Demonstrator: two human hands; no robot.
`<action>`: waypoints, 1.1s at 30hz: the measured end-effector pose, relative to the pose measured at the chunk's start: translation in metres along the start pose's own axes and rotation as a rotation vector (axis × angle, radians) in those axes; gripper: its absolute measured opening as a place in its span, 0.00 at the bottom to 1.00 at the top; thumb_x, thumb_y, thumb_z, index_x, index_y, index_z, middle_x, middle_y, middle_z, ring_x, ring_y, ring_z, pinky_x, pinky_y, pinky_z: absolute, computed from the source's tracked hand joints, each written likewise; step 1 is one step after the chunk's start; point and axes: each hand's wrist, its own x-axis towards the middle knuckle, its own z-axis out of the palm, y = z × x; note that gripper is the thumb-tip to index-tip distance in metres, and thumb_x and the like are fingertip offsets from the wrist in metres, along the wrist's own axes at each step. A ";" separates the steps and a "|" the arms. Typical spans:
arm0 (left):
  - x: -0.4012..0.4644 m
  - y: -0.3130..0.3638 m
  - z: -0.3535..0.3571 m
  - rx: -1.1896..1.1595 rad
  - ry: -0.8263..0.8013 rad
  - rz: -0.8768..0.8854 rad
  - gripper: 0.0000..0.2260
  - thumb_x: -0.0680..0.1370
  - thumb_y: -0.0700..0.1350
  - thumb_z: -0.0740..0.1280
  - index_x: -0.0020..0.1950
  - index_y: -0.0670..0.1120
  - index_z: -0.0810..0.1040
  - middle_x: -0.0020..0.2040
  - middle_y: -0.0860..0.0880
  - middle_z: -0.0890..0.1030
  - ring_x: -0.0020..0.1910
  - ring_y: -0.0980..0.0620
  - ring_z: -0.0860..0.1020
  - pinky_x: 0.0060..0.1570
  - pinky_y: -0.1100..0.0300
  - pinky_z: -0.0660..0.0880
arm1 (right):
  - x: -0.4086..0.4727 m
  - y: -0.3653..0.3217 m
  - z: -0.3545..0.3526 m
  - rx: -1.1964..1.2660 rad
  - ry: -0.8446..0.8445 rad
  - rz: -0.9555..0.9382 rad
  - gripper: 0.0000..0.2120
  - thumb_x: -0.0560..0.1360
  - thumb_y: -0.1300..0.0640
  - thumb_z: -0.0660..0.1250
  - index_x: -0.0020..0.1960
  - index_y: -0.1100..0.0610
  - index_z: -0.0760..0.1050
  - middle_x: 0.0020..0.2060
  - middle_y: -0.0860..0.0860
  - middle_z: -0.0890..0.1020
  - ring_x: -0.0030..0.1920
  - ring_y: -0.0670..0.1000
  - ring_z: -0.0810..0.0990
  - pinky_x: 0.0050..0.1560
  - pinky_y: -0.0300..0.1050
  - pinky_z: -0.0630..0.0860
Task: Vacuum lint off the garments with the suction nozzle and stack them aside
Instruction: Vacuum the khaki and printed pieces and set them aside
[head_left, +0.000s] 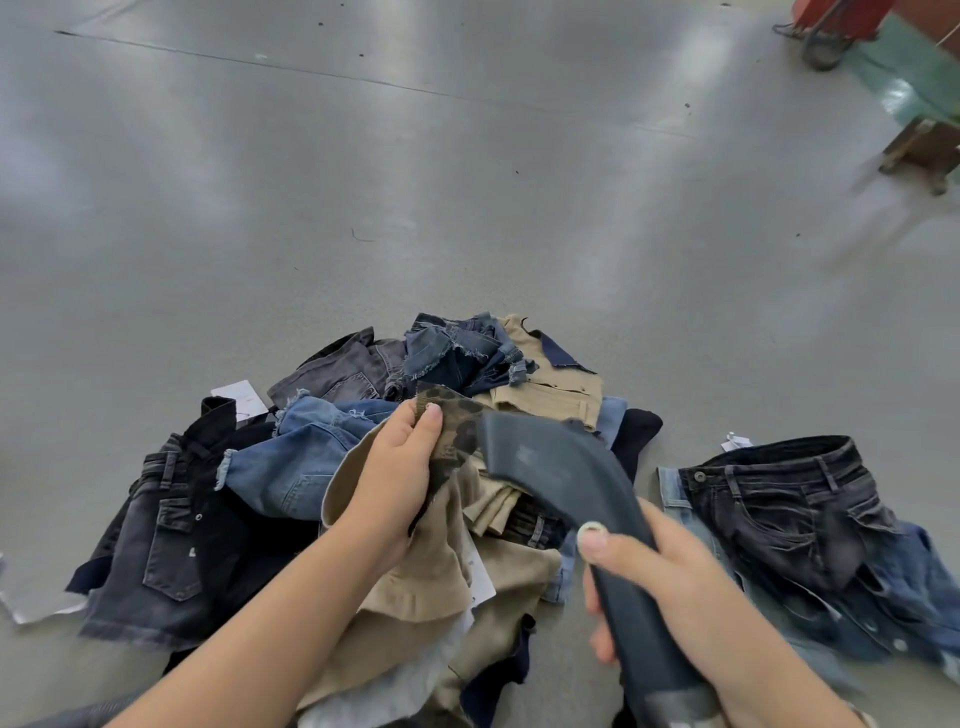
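Note:
A heap of garments (332, 457) in blue denim, black and khaki lies on the grey floor in front of me. My left hand (395, 478) pinches a camouflage-patterned garment (457, 426) by its edge, thumb on top, lifted above the heap. My right hand (670, 587) grips the dark suction nozzle (545, 462), whose wide mouth sits against the camouflage cloth. To the right, apart from the heap, lies a small stack with dark jeans (789, 499) on top of blue denim.
Open grey floor (415, 182) stretches ahead and to the left. A green bench (914, 88) on wooden legs and a red cart stand at the far right. White paper tags (239, 395) lie by the heap's left side.

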 end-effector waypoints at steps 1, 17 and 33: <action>-0.001 0.001 0.000 -0.045 -0.057 -0.032 0.11 0.81 0.47 0.61 0.44 0.53 0.81 0.44 0.43 0.84 0.40 0.47 0.82 0.45 0.49 0.79 | 0.001 -0.004 -0.005 0.008 0.028 -0.008 0.11 0.66 0.51 0.72 0.46 0.52 0.76 0.29 0.57 0.78 0.23 0.57 0.76 0.24 0.42 0.73; 0.000 0.014 0.003 -0.194 0.095 -0.042 0.07 0.81 0.46 0.61 0.45 0.46 0.74 0.33 0.50 0.82 0.28 0.56 0.78 0.27 0.63 0.74 | -0.010 0.004 0.013 -0.054 -0.076 0.011 0.16 0.64 0.50 0.70 0.51 0.45 0.77 0.30 0.58 0.80 0.27 0.57 0.78 0.28 0.43 0.74; 0.003 0.011 0.003 -0.193 0.100 -0.038 0.06 0.81 0.47 0.62 0.47 0.47 0.76 0.38 0.48 0.83 0.34 0.54 0.80 0.37 0.59 0.76 | -0.011 0.000 0.006 0.012 -0.076 0.033 0.21 0.62 0.50 0.72 0.55 0.49 0.76 0.29 0.58 0.79 0.25 0.56 0.77 0.25 0.42 0.73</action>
